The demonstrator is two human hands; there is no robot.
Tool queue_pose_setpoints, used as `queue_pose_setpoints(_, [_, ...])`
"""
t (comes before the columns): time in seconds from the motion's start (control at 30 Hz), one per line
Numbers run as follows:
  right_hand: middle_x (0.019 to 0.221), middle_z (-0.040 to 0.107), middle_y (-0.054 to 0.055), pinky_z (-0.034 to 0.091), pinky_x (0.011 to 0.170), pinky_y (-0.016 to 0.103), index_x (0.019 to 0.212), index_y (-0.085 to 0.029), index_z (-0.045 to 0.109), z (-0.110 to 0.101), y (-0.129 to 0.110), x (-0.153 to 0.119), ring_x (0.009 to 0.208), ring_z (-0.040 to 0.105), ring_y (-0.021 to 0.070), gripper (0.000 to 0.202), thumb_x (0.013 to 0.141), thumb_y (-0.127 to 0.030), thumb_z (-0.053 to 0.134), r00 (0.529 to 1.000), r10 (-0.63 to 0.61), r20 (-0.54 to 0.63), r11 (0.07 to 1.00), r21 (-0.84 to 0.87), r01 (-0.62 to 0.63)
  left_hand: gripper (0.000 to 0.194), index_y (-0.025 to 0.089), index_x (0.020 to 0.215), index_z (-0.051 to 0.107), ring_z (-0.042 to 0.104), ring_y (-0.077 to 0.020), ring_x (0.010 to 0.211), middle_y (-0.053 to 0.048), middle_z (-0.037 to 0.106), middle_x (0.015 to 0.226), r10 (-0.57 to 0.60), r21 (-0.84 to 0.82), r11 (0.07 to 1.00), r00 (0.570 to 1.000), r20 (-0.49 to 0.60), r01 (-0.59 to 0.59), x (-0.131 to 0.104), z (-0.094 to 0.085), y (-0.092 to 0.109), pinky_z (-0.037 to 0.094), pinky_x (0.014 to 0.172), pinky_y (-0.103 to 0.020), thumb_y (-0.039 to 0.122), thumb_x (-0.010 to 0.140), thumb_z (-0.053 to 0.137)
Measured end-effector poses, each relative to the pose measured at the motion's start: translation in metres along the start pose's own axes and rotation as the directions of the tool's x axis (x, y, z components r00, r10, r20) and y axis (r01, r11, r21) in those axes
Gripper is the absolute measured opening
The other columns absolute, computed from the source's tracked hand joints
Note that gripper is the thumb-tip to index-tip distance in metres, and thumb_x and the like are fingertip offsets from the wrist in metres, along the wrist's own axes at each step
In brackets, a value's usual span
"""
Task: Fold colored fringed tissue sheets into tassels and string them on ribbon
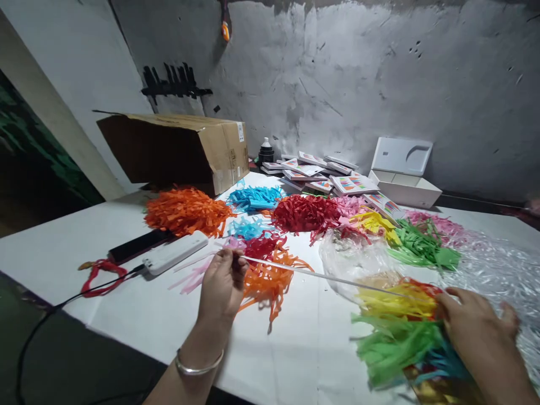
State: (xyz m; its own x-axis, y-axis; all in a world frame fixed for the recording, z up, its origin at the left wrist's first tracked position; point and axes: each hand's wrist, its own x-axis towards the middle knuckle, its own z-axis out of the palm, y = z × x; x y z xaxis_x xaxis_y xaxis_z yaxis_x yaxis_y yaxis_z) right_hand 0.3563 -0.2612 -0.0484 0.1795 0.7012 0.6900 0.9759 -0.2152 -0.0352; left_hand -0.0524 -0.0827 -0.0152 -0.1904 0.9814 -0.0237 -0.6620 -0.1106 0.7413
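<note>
My left hand [223, 275], with a silver bangle at the wrist, is closed in a pinch on a white ribbon [312, 274]. The ribbon runs straight to the right, over a yellow paper tassel [396, 304]. Beside my left hand lie orange tassel strips [274, 281], with red and pink strips above. My right hand [476, 320], slightly blurred, grips the right end of the yellow and red tassels; its fingertips are partly hidden. Below it spread a green tassel [392, 349], a blue tassel [447, 360] and a shiny gold piece [447, 391].
Fringed tassel piles, orange [185, 211], blue [255, 198], dark red [306, 214] and green [426, 244], line the table. Behind are a cardboard box [228, 157], flat printed packs [312, 171] and a white box [405, 188]. A power strip [175, 253], phone [137, 246] and clear plastic [493, 275] lie around.
</note>
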Motion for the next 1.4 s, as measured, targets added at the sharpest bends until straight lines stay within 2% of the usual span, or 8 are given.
queue_pose_setpoints(0.2, [0.122, 0.067, 0.014, 0.050, 0.094, 0.043, 0.131, -0.020, 0.058, -0.010, -0.131, 0.009, 0.112, 0.061, 0.0282, 0.036, 0.096, -0.025, 0.053, 0.953, -0.303, 0.019, 0.860, 0.436, 0.265, 0.028, 0.014, 0.077, 0.066, 0.060, -0.0130, 0.056, -0.001, 0.064, 0.066, -0.143, 0.243, 0.968, 0.933, 0.330, 0.062, -0.058, 0.017, -0.039, 0.050, 0.051, -0.021, 0.035, 0.076, 0.085])
queue_pose_setpoints(0.33, [0.093, 0.072, 0.005, 0.048, 0.079, 0.031, 0.106, -0.023, 0.068, 0.002, -0.207, 0.006, 0.087, 0.064, 0.0197, 0.018, 0.100, -0.023, 0.051, 0.933, -0.321, 0.163, 0.638, 0.765, 0.086, 0.030, 0.017, 0.073, 0.061, 0.052, -0.0112, 0.059, 0.001, 0.053, 0.073, -0.205, 0.435, 0.897, 0.795, 0.571, -0.081, -0.086, 0.017, -0.053, 0.044, 0.052, -0.022, 0.041, 0.090, 0.069])
queue_pose_setpoints(0.5, [0.084, 0.070, 0.005, 0.045, 0.078, 0.030, 0.086, -0.019, 0.068, 0.013, -0.207, 0.007, 0.081, 0.061, 0.0184, 0.022, 0.097, -0.031, 0.053, 0.864, -0.242, 0.442, 0.404, 0.855, -0.324, 0.015, 0.024, 0.100, 0.070, 0.063, -0.0204, 0.083, -0.008, 0.065, 0.105, -0.166, 0.622, 0.680, 0.744, 0.648, -0.389, -0.055, -0.010, -0.044, 0.051, 0.067, -0.028, 0.032, 0.094, 0.059])
queue_pose_setpoints(0.63, [0.087, 0.074, 0.004, 0.049, 0.075, 0.025, 0.091, -0.019, 0.067, 0.011, -0.200, 0.008, 0.081, 0.067, 0.0151, 0.026, 0.098, -0.037, 0.051, 0.809, -0.259, 0.527, 0.256, 0.846, -0.469, 0.034, 0.030, 0.106, 0.076, 0.060, -0.0341, 0.113, -0.009, 0.072, 0.118, -0.201, 0.577, 0.212, 0.542, 0.816, -0.789, -0.001, -0.043, -0.046, 0.043, 0.096, -0.043, 0.018, 0.076, 0.066])
queue_pose_setpoints(0.73, [0.070, 0.069, -0.001, 0.051, 0.068, 0.024, 0.092, -0.019, 0.063, 0.012, -0.203, 0.006, 0.066, 0.064, 0.0124, 0.025, 0.097, -0.041, 0.052, 0.767, -0.304, 0.564, 0.138, 0.823, -0.551, 0.021, 0.029, 0.087, 0.078, 0.065, -0.0320, 0.090, -0.008, 0.075, 0.096, -0.306, 0.550, -0.035, 0.533, 0.789, -0.834, 0.023, -0.054, -0.050, 0.044, 0.081, -0.039, 0.018, 0.074, 0.066])
queue_pose_setpoints(0.97, [0.060, 0.050, -0.006, 0.035, 0.052, 0.020, 0.088, -0.018, 0.057, 0.022, -0.201, -0.002, 0.052, 0.043, 0.0083, 0.030, 0.096, -0.047, 0.052, 0.737, -0.228, 0.636, 0.106, 0.769, -0.631, 0.023, 0.023, 0.086, 0.074, 0.064, -0.0230, 0.075, -0.006, 0.072, 0.080, -0.302, 0.632, 0.139, 0.576, 0.760, -0.762, -0.009, -0.028, -0.036, 0.044, 0.070, -0.030, 0.026, 0.094, 0.053])
queue_pose_setpoints(1.13, [0.061, 0.048, -0.005, 0.031, 0.054, 0.022, 0.088, -0.019, 0.057, 0.033, -0.200, -0.009, 0.057, 0.042, 0.0103, 0.035, 0.098, -0.051, 0.050, 0.729, -0.220, 0.648, 0.143, 0.761, -0.633, 0.027, 0.028, 0.118, 0.069, 0.066, -0.0217, 0.089, -0.005, 0.071, 0.103, -0.520, 0.534, 0.155, 0.390, 0.760, -0.831, -0.034, -0.016, -0.023, 0.050, 0.078, -0.029, 0.025, 0.094, 0.059])
queue_pose_setpoints(1.4, [0.060, 0.052, -0.004, 0.034, 0.057, 0.024, 0.089, -0.020, 0.059, 0.045, -0.206, -0.025, 0.057, 0.048, 0.0130, 0.038, 0.098, -0.054, 0.045, 0.750, -0.244, 0.614, 0.259, 0.787, -0.560, 0.030, 0.017, 0.123, 0.066, 0.060, -0.0254, 0.116, -0.012, 0.065, 0.124, -0.244, 0.700, -0.143, 0.711, 0.660, -0.699, 0.053, 0.016, -0.035, 0.048, 0.101, -0.045, 0.011, 0.101, 0.047])
